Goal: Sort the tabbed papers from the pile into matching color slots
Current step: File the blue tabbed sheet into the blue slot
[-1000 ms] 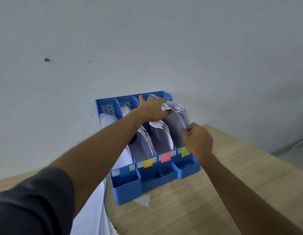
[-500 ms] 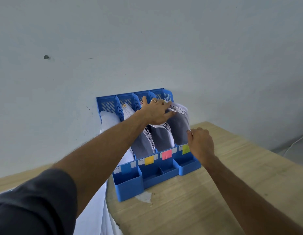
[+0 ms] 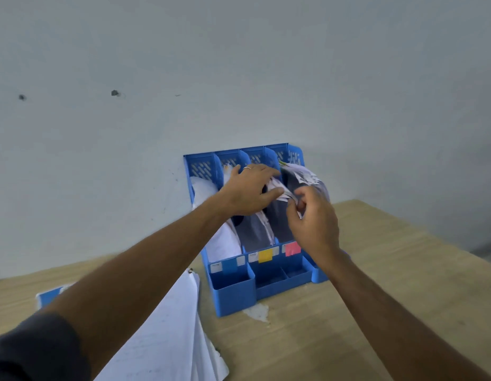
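Tabbed papers (image 3: 296, 185) going into the blue organizer (image 3: 233, 292).
My left hand (image 3: 250, 192) is pressing filed sheets aside, fingers spread; my right hand (image 3: 311, 221) is pinching a sheet; the pile (image 3: 167, 339) is waiting.

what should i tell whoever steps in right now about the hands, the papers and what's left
Left hand: fingers spread over the papers standing in the middle slots of the blue organizer, thumb pressing on a sheet edge.
Right hand: fingers curled, pinching paper edges by the two right-hand slots.
Slot tabs in view, left to right: blue tab, yellow tab, pink tab; the last slot's tab is hidden by the right wrist.
Done: all four slots hold papers.
Left: the pile lies on the table in front of the organizer, to its left, unsorted.
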{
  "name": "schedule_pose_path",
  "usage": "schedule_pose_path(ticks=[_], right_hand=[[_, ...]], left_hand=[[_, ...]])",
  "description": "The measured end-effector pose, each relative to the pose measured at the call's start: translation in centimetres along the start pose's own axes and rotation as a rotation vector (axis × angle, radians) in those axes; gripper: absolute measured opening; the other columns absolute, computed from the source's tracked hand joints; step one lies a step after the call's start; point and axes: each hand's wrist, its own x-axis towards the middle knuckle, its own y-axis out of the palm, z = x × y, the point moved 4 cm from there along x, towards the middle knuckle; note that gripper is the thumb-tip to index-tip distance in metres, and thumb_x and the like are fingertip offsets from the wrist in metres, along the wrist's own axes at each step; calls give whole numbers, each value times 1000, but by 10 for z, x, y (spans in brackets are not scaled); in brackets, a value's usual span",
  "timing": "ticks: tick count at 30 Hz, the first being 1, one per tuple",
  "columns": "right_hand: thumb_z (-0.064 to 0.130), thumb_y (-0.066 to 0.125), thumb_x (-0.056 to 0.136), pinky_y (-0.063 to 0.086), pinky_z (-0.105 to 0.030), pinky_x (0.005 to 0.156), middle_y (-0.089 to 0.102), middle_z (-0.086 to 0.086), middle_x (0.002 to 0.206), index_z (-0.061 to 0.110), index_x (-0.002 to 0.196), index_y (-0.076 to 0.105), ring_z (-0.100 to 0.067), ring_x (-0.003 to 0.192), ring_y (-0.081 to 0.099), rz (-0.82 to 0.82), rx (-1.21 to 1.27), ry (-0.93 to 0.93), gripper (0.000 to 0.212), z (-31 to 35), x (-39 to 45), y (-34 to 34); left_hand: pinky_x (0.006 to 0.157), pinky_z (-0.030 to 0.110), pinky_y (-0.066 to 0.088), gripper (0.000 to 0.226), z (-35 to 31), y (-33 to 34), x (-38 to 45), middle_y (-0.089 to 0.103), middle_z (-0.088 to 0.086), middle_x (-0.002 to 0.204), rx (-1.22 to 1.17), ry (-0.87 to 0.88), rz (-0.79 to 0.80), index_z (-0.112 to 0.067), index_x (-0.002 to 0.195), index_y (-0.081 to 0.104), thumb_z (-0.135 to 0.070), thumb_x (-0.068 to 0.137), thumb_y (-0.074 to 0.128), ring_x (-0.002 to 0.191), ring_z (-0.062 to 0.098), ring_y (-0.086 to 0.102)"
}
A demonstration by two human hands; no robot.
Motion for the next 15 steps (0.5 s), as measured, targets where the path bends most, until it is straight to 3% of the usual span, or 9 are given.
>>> schedule_pose_path(ticks=[5, 8, 12, 15], right_hand=[[21, 64, 95, 49, -42, 57, 57, 6, 73, 14, 93, 60, -15, 65, 54, 80, 150, -67, 8, 56, -8, 33], [19, 64, 95, 47, -33, 58, 57, 7, 74, 15, 88, 59, -10, 66, 53, 144, 258, -78, 10, 99, -25, 56], [16, 65, 94, 45, -28, 59, 57, 7, 71, 14, 85, 60, -9, 63, 51, 242, 424, -71, 11, 156, -55, 86], [19, 68, 92, 48, -30, 64, 62, 4, 82, 15, 95, 63, -10, 69, 55, 449, 435, 4, 7, 179, -82, 121]], left_hand=[[101, 39, 35, 38, 30, -20, -86, 55, -3, 128, -3, 45, -332, -24, 128, 60, -44, 96, 62, 121, 21, 47], [95, 32, 36, 34, 58, -29, -153, 56, -6, 119, -50, -77, -447, -24, 125, 59, -45, 99, 60, 110, 16, 50], [81, 30, 47, 33, 111, -37, -223, 63, -11, 97, -272, -366, -365, -27, 116, 60, -55, 99, 53, 84, 8, 58], [71, 31, 52, 20, 159, -29, -268, 67, -11, 89, -328, -610, -209, -26, 107, 67, -41, 94, 68, 69, 6, 60]])
